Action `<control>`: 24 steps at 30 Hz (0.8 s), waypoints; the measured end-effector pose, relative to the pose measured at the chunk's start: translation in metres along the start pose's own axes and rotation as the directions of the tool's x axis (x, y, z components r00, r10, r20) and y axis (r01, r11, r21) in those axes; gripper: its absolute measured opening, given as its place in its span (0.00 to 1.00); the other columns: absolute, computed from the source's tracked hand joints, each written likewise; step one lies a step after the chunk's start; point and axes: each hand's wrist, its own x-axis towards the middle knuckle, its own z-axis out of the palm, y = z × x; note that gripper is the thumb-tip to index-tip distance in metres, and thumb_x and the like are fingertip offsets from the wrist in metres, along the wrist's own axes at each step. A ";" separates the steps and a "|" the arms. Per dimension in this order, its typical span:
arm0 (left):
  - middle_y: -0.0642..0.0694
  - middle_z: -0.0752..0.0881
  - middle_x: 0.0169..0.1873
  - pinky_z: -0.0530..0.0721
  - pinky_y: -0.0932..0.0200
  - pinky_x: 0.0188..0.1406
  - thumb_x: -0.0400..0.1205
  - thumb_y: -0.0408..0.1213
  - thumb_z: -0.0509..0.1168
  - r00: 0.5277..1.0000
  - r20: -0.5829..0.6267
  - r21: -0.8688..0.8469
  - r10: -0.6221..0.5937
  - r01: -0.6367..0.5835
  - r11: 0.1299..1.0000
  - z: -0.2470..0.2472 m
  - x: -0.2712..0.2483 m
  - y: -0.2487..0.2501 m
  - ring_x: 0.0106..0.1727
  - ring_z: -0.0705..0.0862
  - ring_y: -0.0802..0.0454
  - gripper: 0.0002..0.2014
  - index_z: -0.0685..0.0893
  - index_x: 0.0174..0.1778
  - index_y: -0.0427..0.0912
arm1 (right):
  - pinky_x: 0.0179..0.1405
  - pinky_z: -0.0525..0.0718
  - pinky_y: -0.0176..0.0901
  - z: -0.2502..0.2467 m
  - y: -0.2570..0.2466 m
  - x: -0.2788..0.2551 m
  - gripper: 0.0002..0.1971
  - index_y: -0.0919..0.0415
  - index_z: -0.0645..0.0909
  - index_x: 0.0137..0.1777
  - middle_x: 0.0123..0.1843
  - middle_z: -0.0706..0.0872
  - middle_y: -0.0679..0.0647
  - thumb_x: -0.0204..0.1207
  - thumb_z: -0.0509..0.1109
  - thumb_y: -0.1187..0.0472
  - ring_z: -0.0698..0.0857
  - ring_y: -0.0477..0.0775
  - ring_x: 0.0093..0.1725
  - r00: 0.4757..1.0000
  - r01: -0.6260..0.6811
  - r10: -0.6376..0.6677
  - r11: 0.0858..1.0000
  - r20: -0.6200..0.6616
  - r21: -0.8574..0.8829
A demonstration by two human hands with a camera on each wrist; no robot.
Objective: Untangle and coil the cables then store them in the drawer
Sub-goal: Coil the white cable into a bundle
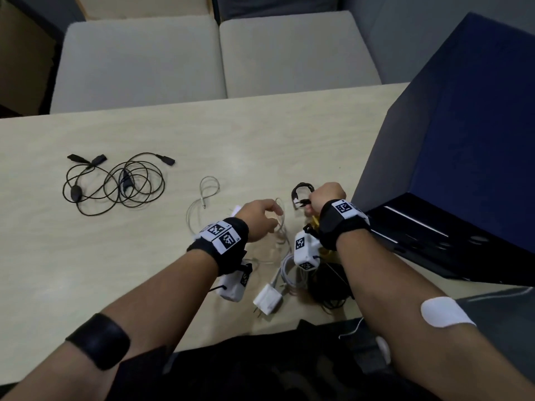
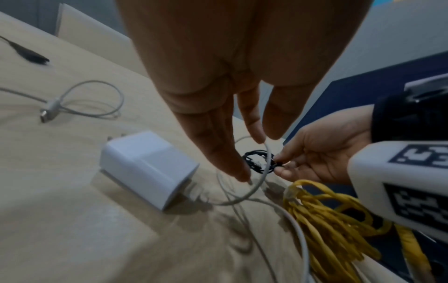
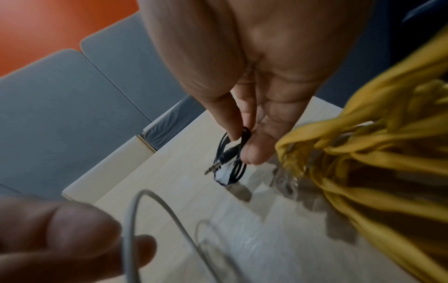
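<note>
Cable tangle far left on table; charger near front edge (cabinet right).

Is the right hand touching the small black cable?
Touching. The right wrist view shows the right hand pinching the black cable between thumb and finger.

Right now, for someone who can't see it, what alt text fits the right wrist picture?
A right hand pinches a small coiled black audio cable above a pale table. A yellow cable bundle hangs beside it.

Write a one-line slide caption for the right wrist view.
Right hand pinches a small coiled black audio cable above the table, beside yellow cable.
</note>
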 end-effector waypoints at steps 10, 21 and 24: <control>0.47 0.84 0.39 0.81 0.58 0.32 0.81 0.28 0.65 0.999 0.011 -0.247 0.051 -0.047 0.968 0.006 -0.002 -0.001 0.31 0.83 0.54 0.06 0.78 0.49 0.44 | 0.42 0.90 0.57 -0.013 0.001 0.005 0.04 0.58 0.83 0.41 0.41 0.89 0.63 0.74 0.66 0.65 0.88 0.64 0.39 0.988 0.153 -0.139 0.956 -0.073 0.252; 0.45 0.80 0.33 0.80 0.63 0.26 0.82 0.22 0.59 0.921 -0.372 -0.487 0.118 -0.302 0.820 -0.066 -0.068 -0.020 0.26 0.79 0.54 0.14 0.72 0.62 0.39 | 0.37 0.82 0.43 0.002 -0.030 -0.085 0.14 0.52 0.79 0.61 0.49 0.85 0.50 0.76 0.71 0.59 0.85 0.50 0.34 0.826 0.488 -0.530 0.843 0.192 0.227; 0.45 0.79 0.33 0.79 0.61 0.30 0.82 0.21 0.57 0.914 -0.342 -0.469 0.220 -0.369 0.803 -0.088 -0.093 -0.025 0.27 0.77 0.55 0.12 0.79 0.55 0.40 | 0.37 0.81 0.42 0.014 -0.047 -0.116 0.25 0.48 0.73 0.72 0.58 0.81 0.46 0.76 0.73 0.56 0.84 0.50 0.31 0.809 0.528 -0.565 0.819 0.159 0.226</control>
